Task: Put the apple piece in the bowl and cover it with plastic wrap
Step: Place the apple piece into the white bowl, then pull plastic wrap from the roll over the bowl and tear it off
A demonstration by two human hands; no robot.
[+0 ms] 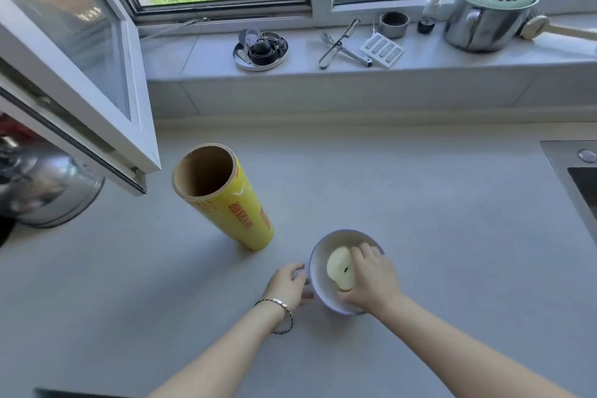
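Steel pot (pixel 478 29) and peeler (pixel 337 43) on the windowsill (pixel 452 61); sink (pixel 578 191) at right.

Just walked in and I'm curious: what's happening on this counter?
A person's right hand holds an apple piece inside a bowl, while the left hand grips the bowl's side. The plastic wrap roll stands upright on the counter nearby, untouched; the bowl is not yet covered.
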